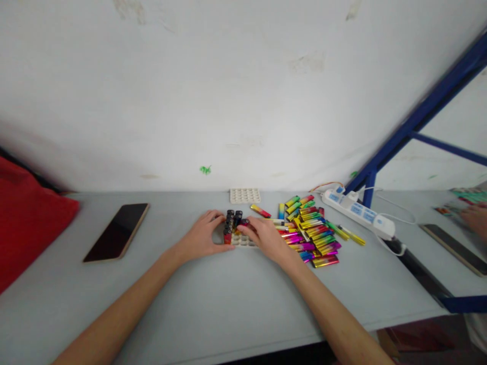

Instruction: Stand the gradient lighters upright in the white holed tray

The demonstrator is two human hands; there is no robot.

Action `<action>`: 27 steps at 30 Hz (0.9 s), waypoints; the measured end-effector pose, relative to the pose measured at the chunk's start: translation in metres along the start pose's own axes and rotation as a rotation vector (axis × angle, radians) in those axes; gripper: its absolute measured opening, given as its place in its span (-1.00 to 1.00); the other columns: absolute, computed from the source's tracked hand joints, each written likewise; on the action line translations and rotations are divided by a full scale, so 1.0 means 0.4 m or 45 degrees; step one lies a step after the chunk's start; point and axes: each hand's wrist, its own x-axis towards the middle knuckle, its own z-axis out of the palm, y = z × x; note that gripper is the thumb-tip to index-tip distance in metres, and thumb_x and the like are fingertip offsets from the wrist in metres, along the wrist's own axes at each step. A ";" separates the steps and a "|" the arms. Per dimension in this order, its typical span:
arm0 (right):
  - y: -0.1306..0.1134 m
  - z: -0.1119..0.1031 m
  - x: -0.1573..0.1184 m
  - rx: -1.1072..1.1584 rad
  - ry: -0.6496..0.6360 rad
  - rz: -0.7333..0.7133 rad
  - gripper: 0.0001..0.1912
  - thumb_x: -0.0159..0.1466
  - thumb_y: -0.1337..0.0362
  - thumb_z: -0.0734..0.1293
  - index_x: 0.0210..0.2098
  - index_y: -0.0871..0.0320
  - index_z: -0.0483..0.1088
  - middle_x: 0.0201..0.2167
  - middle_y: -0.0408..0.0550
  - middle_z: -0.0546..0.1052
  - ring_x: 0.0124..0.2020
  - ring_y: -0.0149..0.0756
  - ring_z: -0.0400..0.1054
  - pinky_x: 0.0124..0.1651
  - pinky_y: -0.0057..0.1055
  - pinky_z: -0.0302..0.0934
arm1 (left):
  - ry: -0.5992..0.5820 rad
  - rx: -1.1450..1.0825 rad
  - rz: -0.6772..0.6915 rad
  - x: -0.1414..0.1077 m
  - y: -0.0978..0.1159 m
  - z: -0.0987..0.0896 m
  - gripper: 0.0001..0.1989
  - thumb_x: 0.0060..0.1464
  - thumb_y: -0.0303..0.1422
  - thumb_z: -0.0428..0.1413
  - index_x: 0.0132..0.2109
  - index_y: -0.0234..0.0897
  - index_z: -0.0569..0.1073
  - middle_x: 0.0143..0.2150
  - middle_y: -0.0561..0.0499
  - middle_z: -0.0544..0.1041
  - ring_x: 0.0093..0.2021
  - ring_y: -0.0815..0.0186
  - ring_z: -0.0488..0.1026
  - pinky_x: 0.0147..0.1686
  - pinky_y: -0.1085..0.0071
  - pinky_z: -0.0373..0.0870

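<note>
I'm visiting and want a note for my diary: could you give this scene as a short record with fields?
Left hand: open beside the standing pieces
Right hand: pinching a black-topped piece at the tray
Right of tray: heap of shiny pieces
Behind tray: second tray
Left: phone, red cloth
Right of heap: power strip

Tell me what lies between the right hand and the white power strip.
In the head view, a heap of shiny multicoloured pieces lies between the right hand and the white power strip.
</note>
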 end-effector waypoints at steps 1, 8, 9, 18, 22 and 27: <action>-0.004 0.000 0.000 -0.036 -0.020 -0.007 -0.66 0.71 0.04 0.36 -0.17 0.06 0.52 -0.28 -0.06 0.67 -0.26 -0.19 0.56 -0.15 -0.36 0.31 | -0.002 0.001 0.002 0.000 -0.001 0.000 -0.34 0.06 0.12 0.55 0.16 -0.14 0.66 0.24 -0.17 0.67 0.27 -0.14 0.60 0.41 -0.05 0.55; -0.045 -0.008 0.016 -0.381 -0.094 0.035 -0.59 0.68 -0.09 0.38 -0.03 0.12 0.63 -0.17 0.12 0.76 -0.20 -0.09 0.64 -0.13 -0.32 0.36 | -0.014 -0.024 0.005 -0.001 -0.016 0.007 -0.31 0.11 0.19 0.50 0.20 -0.13 0.64 0.27 -0.20 0.66 0.28 -0.15 0.59 0.40 -0.07 0.53; -0.049 -0.009 0.019 -0.408 -0.106 0.042 -0.59 0.67 -0.10 0.39 -0.01 0.12 0.64 -0.16 0.13 0.77 -0.19 -0.09 0.65 -0.12 -0.32 0.37 | -0.010 -0.019 0.007 -0.001 -0.020 0.009 -0.31 0.11 0.20 0.50 0.19 -0.13 0.65 0.26 -0.20 0.66 0.28 -0.15 0.60 0.39 -0.07 0.54; 0.016 -0.081 -0.016 -0.245 0.003 0.125 -0.74 0.68 0.10 0.39 -0.06 0.07 0.67 -0.16 0.05 0.79 -0.15 -0.03 0.68 0.04 -0.20 0.47 | -0.003 0.013 0.011 -0.004 -0.038 0.016 -0.31 0.11 0.21 0.48 0.18 -0.16 0.64 0.24 -0.20 0.68 0.24 -0.16 0.62 0.35 -0.06 0.59; 0.104 -0.158 -0.022 -0.358 0.200 0.389 -0.84 0.63 0.31 0.40 -0.06 0.13 0.66 -0.11 0.09 0.79 -0.05 -0.02 0.69 0.09 -0.22 0.44 | 0.005 -0.015 -0.021 -0.004 -0.043 0.020 -0.35 0.12 0.15 0.48 0.16 -0.16 0.65 0.25 -0.16 0.67 0.25 -0.18 0.62 0.34 -0.08 0.61; 0.173 -0.197 -0.015 -0.565 0.271 0.564 -0.93 0.58 0.31 0.46 -0.04 0.14 0.64 -0.04 0.12 0.78 0.10 0.00 0.66 0.17 -0.23 0.41 | 0.018 -0.010 -0.005 -0.004 -0.059 0.024 -0.31 0.00 0.20 0.55 0.10 -0.14 0.68 0.21 -0.18 0.71 0.22 -0.18 0.66 0.30 -0.03 0.65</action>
